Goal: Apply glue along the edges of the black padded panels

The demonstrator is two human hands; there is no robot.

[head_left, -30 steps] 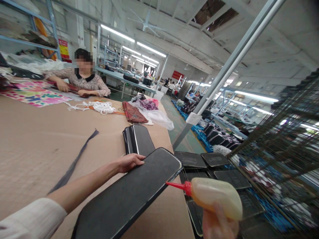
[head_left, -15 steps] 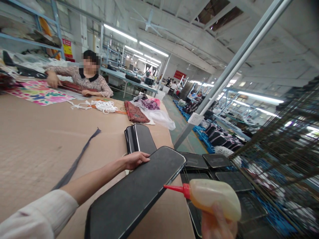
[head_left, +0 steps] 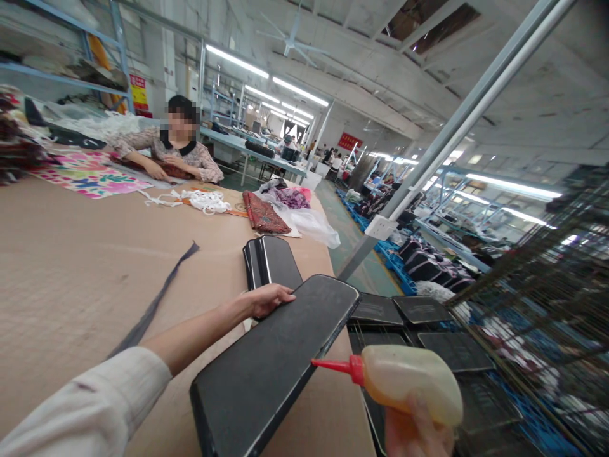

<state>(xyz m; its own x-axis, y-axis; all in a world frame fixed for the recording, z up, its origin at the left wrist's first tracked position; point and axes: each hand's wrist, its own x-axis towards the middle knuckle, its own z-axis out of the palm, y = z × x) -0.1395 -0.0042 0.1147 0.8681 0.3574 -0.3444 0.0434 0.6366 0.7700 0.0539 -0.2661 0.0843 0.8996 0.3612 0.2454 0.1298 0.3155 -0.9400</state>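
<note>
A long black panel [head_left: 280,362] with rounded corners is held tilted above the brown table [head_left: 181,273]. My left hand [head_left: 270,299] grips its upper left edge, fingers partly hidden beneath it. In my right hand [head_left: 416,425] is a squeeze bottle [head_left: 412,377] of yellowish liquid, lying sideways, its red nozzle pointing left with the tip at the panel's right edge. Behind my left hand lies a stack of similar black panels [head_left: 278,261].
Across the table a person [head_left: 178,149] handles patterned cloth. A dark strip [head_left: 155,304] lies at left, a folded red cloth [head_left: 266,212] farther back. Black panels [head_left: 451,350] lie on a rack at right, near a slanting metal post [head_left: 428,152].
The held panel and my left hand have shifted slightly right, and the nozzle tip is now lower along the panel's edge. The person across the table has moved a hand down onto the cloth.
</note>
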